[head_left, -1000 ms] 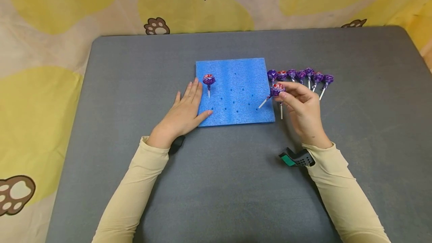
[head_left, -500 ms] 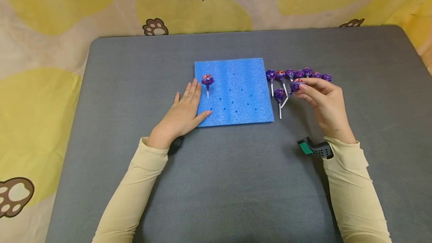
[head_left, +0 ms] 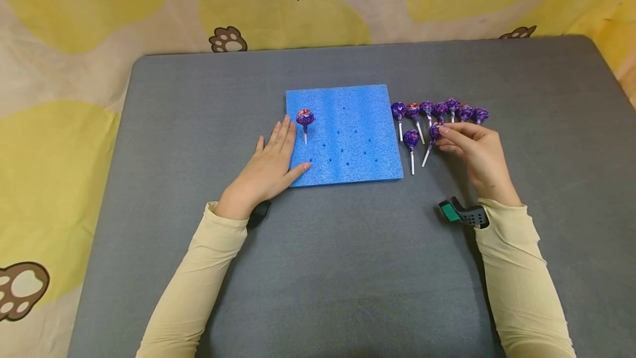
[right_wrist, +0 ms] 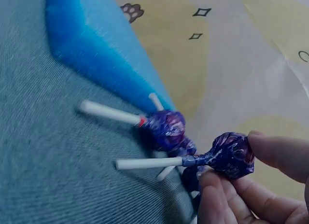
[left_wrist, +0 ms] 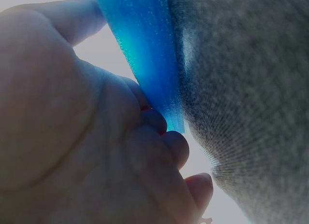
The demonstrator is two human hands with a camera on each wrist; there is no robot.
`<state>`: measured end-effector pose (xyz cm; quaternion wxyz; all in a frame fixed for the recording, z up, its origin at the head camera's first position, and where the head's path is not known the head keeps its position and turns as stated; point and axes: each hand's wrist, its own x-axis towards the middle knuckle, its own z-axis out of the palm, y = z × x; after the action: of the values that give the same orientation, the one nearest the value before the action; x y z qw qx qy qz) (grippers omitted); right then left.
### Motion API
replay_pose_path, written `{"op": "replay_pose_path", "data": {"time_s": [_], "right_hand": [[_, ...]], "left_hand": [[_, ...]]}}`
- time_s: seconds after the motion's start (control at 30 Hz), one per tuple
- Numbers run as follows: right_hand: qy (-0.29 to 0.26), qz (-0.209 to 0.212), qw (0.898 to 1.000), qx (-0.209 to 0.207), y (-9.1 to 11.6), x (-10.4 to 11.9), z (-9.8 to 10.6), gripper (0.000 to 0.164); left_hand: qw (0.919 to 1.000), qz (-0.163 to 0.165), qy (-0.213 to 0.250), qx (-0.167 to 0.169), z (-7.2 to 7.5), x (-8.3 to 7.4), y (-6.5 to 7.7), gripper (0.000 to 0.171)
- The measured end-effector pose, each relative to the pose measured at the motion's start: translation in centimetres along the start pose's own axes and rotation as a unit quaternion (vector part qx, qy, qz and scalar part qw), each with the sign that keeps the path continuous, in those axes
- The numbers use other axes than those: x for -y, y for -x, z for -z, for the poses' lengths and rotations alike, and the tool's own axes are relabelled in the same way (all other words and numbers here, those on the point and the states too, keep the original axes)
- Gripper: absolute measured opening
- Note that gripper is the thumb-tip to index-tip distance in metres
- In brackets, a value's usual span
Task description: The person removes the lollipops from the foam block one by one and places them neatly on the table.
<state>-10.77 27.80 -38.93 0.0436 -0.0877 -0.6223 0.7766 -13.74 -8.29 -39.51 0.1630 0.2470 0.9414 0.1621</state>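
My left hand (head_left: pixel 266 173) rests with straight fingers along the left edge of a blue foam board (head_left: pixel 360 126), its thumb lying over the front left corner. Small holes dot the board, and one purple-wrapped lollipop (head_left: pixel 305 117) stands upright on its white stick near the left side. To the right of the board, my right hand (head_left: pixel 477 153) pinches another lollipop (right_wrist: pixel 234 154) by its wrapped head between thumb and fingers. Its stick points toward the front left, close to the tabletop; whether it touches is unclear. Beside it lies a single lollipop (head_left: pixel 411 138).
Behind my right hand, a row of several purple lollipops (head_left: pixel 426 107) lies on the grey table (head_left: pixel 318 269), heads toward the back. Beyond the table's far edge hangs a yellow and cream patterned cloth (head_left: pixel 288 10).
My right hand has carried its lollipop from the board's right edge rightward, then lowered it beside the single lying one. The left hand has stayed on the board.
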Motion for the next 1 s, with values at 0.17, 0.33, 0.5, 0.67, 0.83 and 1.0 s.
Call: {"op": "replay_pose_path", "data": {"time_s": [0.17, 0.33, 0.5, 0.67, 0.83, 1.0], "right_hand": [[0.048, -0.013, 0.999, -0.013, -0.2, -0.5, 0.2, 0.006], [0.096, -0.004, 0.995, -0.018, -0.3, -1.0, 0.3, 0.005], [0.143, 0.012, 0.989, -0.029, -0.3, -1.2, 0.1, 0.006], [0.143, 0.016, 0.989, -0.03, -0.3, -1.2, -0.1, 0.005], [0.181, 0.019, 0.982, -0.041, -0.2, -1.1, -0.3, 0.012], [0.195, 0.022, 0.979, -0.055, 0.0, -1.1, -0.3, 0.014]], "left_hand": [[1.0, 0.001, -0.002, 0.002, 0.0, 0.1, 0.0, 0.081], [1.0, 0.001, -0.003, 0.003, 0.0, 0.0, 0.0, 0.081], [1.0, -0.001, -0.004, 0.003, 0.0, 0.0, 0.0, 0.082], [1.0, 0.0, -0.004, 0.003, 0.0, 0.0, 0.0, 0.082], [1.0, 0.001, -0.002, 0.004, 0.1, 0.0, 0.0, 0.082], [1.0, 0.001, -0.004, 0.005, 0.1, -0.1, 0.0, 0.082]]}}
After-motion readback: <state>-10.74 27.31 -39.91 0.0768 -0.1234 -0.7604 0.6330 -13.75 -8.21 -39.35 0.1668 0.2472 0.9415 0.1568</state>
